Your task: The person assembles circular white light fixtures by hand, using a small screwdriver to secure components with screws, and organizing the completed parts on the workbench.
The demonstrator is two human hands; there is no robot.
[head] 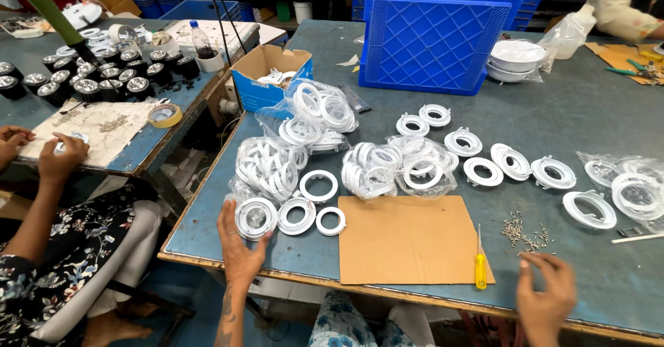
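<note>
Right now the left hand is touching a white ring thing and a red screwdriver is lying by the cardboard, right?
Almost. The screwdriver has a yellow handle, not red, as the head view shows. It does lie at the cardboard's edge, and the left hand is touching a white ring fitting.

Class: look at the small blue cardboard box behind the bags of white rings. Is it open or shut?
Open. The box has its top flaps folded outward, and white parts show inside it.

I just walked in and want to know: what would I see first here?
Heaps of white plastic rings, some in clear bags, spread across the blue-grey table. A big blue crate stands behind them. Near the front edge lies brown cardboard with a yellow screwdriver, and the left hand touches one ring.
</note>
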